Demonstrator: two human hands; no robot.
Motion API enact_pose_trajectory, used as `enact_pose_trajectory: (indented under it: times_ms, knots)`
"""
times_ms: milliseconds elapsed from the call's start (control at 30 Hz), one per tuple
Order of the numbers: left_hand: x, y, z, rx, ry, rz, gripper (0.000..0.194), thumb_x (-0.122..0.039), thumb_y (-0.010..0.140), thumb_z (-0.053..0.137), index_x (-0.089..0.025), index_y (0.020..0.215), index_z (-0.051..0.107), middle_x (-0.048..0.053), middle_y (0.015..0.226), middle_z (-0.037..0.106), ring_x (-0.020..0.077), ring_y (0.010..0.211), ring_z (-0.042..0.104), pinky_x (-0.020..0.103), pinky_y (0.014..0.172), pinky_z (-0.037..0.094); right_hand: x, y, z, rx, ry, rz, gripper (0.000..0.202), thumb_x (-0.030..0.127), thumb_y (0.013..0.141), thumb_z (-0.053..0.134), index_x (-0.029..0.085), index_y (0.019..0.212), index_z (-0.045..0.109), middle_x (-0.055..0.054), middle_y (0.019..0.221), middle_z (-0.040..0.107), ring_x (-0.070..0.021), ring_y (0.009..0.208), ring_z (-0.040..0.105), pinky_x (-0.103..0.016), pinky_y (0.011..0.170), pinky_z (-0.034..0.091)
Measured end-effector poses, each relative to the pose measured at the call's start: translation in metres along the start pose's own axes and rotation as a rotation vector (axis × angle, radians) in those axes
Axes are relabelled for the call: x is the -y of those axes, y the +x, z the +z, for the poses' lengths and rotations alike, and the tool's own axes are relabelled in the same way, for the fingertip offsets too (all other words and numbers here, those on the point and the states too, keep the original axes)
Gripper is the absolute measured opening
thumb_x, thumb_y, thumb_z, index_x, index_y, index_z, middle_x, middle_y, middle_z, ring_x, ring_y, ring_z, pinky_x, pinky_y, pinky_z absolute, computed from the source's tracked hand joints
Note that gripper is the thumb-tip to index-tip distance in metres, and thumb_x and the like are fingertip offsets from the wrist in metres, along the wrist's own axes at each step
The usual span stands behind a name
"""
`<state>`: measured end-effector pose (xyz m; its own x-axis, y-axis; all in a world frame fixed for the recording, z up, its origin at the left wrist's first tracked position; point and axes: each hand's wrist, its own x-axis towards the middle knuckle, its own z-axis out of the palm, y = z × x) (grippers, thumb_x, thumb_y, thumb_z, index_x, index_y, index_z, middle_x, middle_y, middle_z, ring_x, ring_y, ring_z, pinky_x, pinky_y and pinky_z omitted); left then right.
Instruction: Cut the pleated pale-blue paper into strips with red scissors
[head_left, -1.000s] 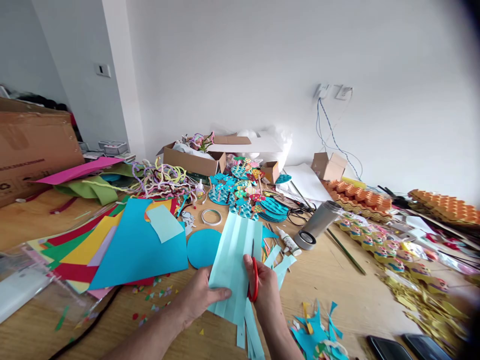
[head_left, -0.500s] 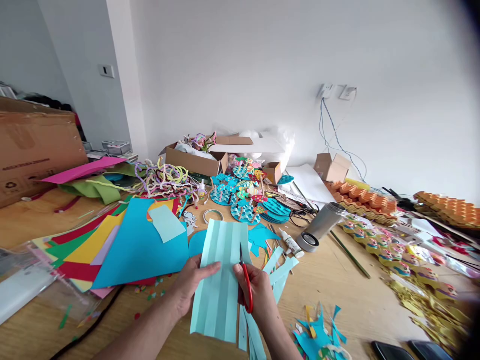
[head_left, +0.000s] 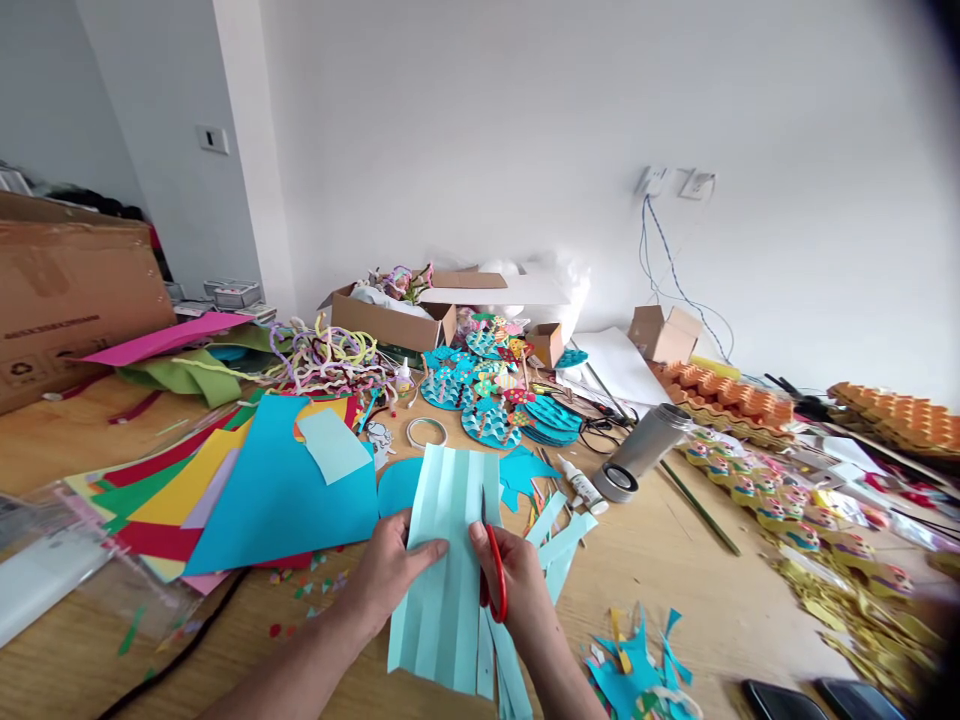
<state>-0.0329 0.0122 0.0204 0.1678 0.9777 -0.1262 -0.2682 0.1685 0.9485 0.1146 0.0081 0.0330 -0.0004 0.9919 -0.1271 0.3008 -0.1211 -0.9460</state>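
Observation:
Between my hands is a pale aqua sheet with lengthwise folds. My left hand grips its left edge, thumb on top and fingers behind. Red-handled scissors are in my right hand, their dark blades pointing away from me at the sheet's right side. Narrow aqua strips hang or lie below my right hand; whether they are joined to the sheet cannot be made out. More cut aqua strips lie on the table just right of the scissors.
Coloured paper sheets spread at the left. A tape roll, glue bottle and metal flask stand or lie beyond my hands. Blue scraps, phones and painted egg-carton pieces are at the right.
The aqua sheet and my left hand have shifted slightly to the right. The scissors have moved very little and stay in my right hand.

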Motion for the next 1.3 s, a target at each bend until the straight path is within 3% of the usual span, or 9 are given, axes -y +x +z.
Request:
enact_pose_trajectory:
  times_ms: [467,733,1000,1300]
  knots:
    - [0.003,0.000,0.000,0.006,0.010,0.002,0.039,-0.029,0.067,0.067,-0.015,0.103,0.062,0.008,0.095,0.070,0.0284,0.087,0.063,0.036,0.073,0.051,-0.001,0.000,0.004,-0.076,-0.008,-0.035,0.049,0.062,0.072,0.047,0.020,0.049,0.038,0.006,0.030,0.037,-0.0071,0.027,0.036,-0.018,0.030,0.023]
    - [0.007,0.001,-0.002,0.026,0.008,0.001,0.040,-0.029,0.069,0.066,-0.014,0.105,0.059,0.008,0.095,0.070,0.0277,0.086,0.064,0.037,0.072,0.051,-0.011,0.005,0.001,-0.045,-0.011,-0.019,0.049,0.062,0.075,0.045,0.018,0.051,0.040,0.006,0.034,0.038,-0.0071,0.029,0.038,-0.017,0.029,0.026]
    - [0.009,0.002,-0.002,0.034,0.023,0.018,0.040,-0.029,0.070,0.065,-0.014,0.106,0.059,0.008,0.095,0.069,0.0271,0.085,0.064,0.037,0.072,0.051,-0.007,0.003,0.004,-0.055,0.013,0.033,0.050,0.062,0.071,0.049,0.018,0.050,0.040,0.006,0.032,0.038,-0.0076,0.028,0.038,-0.017,0.029,0.025]
    - [0.006,0.001,-0.001,0.055,0.021,0.004,0.038,-0.027,0.069,0.066,-0.014,0.105,0.060,0.007,0.095,0.070,0.0269,0.086,0.064,0.037,0.074,0.051,-0.009,0.005,0.000,-0.061,-0.020,-0.002,0.051,0.062,0.076,0.043,0.018,0.050,0.040,0.005,0.031,0.039,-0.0074,0.027,0.038,-0.017,0.030,0.025]
